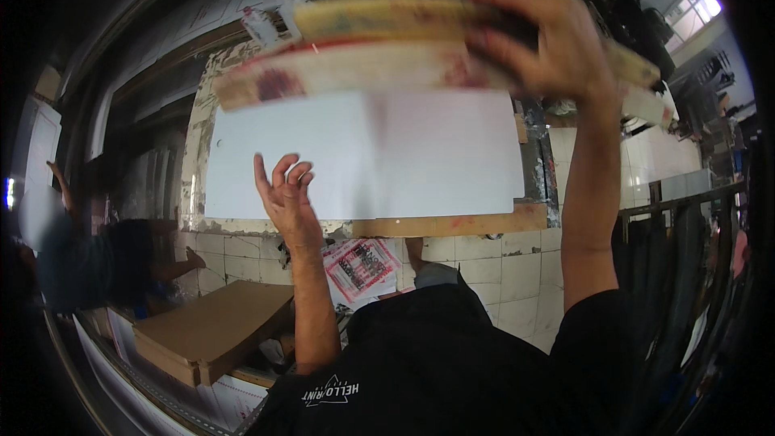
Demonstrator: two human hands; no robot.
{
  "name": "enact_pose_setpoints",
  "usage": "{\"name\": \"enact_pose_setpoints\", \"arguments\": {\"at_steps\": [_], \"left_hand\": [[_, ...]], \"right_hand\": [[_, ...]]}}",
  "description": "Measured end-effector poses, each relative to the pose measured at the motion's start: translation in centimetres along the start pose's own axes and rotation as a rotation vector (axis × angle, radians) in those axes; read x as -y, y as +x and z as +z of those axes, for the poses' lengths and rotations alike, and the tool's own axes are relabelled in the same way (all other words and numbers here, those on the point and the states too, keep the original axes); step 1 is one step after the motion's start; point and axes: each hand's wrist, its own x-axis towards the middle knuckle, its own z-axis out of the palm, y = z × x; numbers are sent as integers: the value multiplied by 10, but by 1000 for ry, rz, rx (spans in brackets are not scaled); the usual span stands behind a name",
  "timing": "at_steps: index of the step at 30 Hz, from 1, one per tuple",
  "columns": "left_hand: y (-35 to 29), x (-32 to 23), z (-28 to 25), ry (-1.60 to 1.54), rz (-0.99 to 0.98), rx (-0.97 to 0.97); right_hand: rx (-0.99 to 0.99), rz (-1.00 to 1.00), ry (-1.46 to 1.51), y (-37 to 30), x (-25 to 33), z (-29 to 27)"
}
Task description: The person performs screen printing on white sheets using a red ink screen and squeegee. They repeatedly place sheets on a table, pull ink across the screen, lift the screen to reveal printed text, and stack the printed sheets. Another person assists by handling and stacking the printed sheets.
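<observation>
My right hand [561, 44] is raised at the far right of the table, its fingers curled round a long stained frame [363, 63] that looks like a wooden screen-printing frame. Motion blurs both. The frame's pale near bar carries dark red smears, and a yellowish bar runs behind it. Below the frame, a large white sheet [307, 133] lies flat on the worktable [452, 226]. A blurred grey band crosses the sheet's middle; shadow or seam, I cannot tell. My left hand [289, 198] hovers over the sheet's near left part, fingers spread and slightly bent, holding nothing.
Another person [105, 258] is at the left, one arm stretched toward the table. A brown cardboard stack [218, 327] sits at the lower left. Printed paper [361, 268] lies below the table's front edge. Dark racks [686, 266] line the right side.
</observation>
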Motion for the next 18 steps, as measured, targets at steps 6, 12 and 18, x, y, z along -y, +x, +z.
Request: {"name": "enact_pose_setpoints", "arguments": {"at_steps": [6, 12, 18], "left_hand": [[-43, -2, -5, 139, -110, -79], [-106, 58, -78, 234, -305, -138], [-121, 96, -105, 382, -356, -107]], "right_hand": [[57, 95, -82, -133, 57, 74], [201, 306, 84, -153, 18, 169], [275, 565, -20, -81, -77, 275]]}}
